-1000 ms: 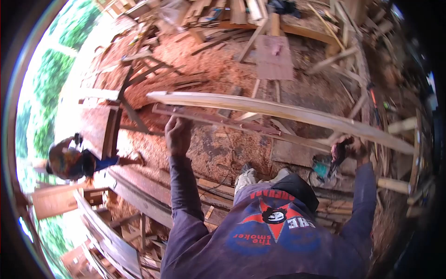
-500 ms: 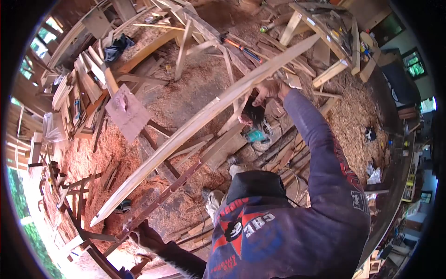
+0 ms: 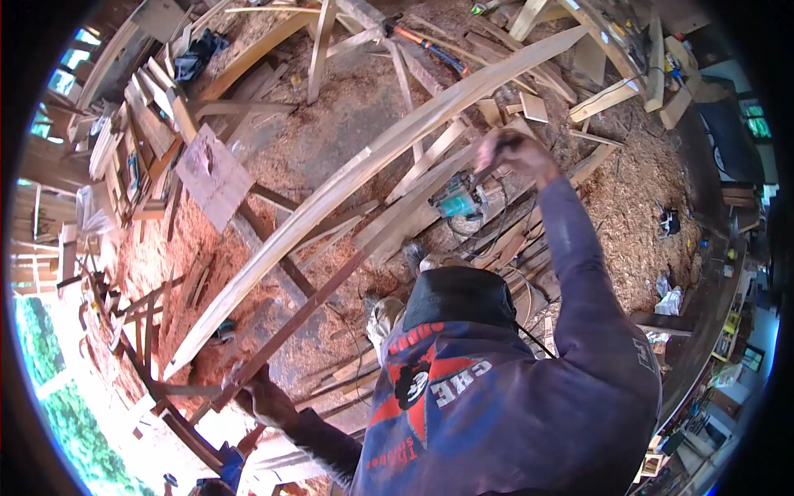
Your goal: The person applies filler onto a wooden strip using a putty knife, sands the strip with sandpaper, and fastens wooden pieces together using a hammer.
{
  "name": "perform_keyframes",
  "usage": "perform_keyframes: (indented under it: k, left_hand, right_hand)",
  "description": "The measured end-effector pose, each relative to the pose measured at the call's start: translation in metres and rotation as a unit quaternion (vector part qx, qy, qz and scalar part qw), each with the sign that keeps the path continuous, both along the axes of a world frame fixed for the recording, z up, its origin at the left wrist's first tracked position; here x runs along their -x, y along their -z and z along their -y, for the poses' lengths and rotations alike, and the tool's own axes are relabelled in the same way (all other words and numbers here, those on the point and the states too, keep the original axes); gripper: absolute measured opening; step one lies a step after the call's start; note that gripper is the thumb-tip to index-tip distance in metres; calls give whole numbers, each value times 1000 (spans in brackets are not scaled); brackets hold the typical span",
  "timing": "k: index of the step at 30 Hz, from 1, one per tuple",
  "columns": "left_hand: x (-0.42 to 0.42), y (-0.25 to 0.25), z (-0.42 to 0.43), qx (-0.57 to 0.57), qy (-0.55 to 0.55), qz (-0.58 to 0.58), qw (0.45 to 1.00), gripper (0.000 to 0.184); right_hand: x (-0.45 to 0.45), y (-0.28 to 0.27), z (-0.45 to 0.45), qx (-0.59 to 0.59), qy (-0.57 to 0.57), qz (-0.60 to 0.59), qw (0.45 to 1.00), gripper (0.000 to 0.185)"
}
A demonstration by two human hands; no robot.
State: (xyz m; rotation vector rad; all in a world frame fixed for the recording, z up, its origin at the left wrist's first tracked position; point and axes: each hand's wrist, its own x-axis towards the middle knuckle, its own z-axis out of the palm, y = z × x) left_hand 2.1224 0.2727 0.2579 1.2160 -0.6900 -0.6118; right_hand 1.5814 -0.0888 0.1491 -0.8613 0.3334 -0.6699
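My left hand [image 3: 263, 398] is closed around the lower end of a long reddish-brown wood strip [image 3: 310, 318], which slants up and to the right. My right hand [image 3: 521, 155] is beside the strip's upper end, with its fingers curled but smeared by motion. Whether it grips the wood does not show. Beyond the strip, a long, pale, slightly curved timber [image 3: 339, 169] runs roughly parallel to it, apart from both hands. Below my right hand, a teal power tool [image 3: 457, 202] rests on boards with its cord trailing.
Sawdust and shavings [image 3: 165, 273] cover much of the floor. A square board [image 3: 213, 178] lies at left, near a pile of wood offcuts [image 3: 153, 124]. A red-and-blue-handled tool [image 3: 426, 48] lies beyond the timber. Part of another person [image 3: 231, 467] shows at lower left.
My right hand has moved right, away from the pale timber. The dark piece by it no longer shows. The strip's upper end now reaches close to that hand; my left hand still holds the strip.
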Motion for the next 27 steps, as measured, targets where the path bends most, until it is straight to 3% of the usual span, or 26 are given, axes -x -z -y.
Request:
perform_keyframes:
  k: [1, 2, 3, 5, 6, 7, 9, 13, 15, 16, 17, 19, 20, 21, 23, 27]
  left_hand:
    - [4, 0, 5, 13, 5, -12, 1000, 34]
    - [8, -2, 8, 12, -1, -22, 1000, 37]
    - [11, -3, 10, 12, -5, -33, 999, 40]
    - [15, -2, 14, 17, -6, -24, 1000, 41]
    - [17, -2, 14, 19, -4, -16, 1000, 42]
    - [18, -5, 15, 21, 1, -16, 1000, 42]
    - [19, -10, 21, 39, 31, 2, 999, 42]
    - [8, 4, 14, 10, -4, 14, 1000, 45]
    - [10, -1, 14, 13, 14, 7, 1000, 46]
    - [11, -3, 13, 12, 21, 2, 1000, 44]
    - [11, -4, 13, 10, 25, -2, 1000, 42]
    - [13, -5, 17, 24, 25, 15, 999, 40]
    - [13, -6, 19, 2, -11, 6, 1000, 39]
    - [13, -6, 21, -22, -45, -2, 999, 37]
    - [-6, 8, 15, -54, -44, -18, 997, 38]
    - [-34, 30, 21, -67, -43, -63, 995, 41]
  right_hand:
    - [8, -3, -11, 38, 56, 14, 998, 33]
    - [24, -5, -23, 10, 130, -57, 990, 37]
    - [20, -15, -35, 12, 126, -55, 990, 37]
    - [16, -49, -63, 32, 324, -316, 891, 32]
    - [-3, -79, -76, 124, 303, -480, 814, 23]
    - [-15, -73, -84, 124, 308, -479, 812, 23]
    - [-30, -41, -100, 273, 306, -461, 787, 22]
    - [-36, 22, -103, 376, 360, -445, 729, 25]
    - [-31, 25, -102, 396, 390, -528, 642, 29]
    - [-24, 24, -97, 418, 390, -528, 627, 29]
    - [-15, 30, -91, 420, 391, -528, 626, 29]
    - [9, 52, -77, 333, 416, -498, 684, 28]
    - [17, 62, -72, 205, 425, -463, 750, 29]
    - [31, 71, -62, 203, 421, -460, 755, 29]
    - [58, 88, -40, 296, 337, -594, 668, 28]
    - [77, 82, -12, 364, 285, -640, 614, 35]
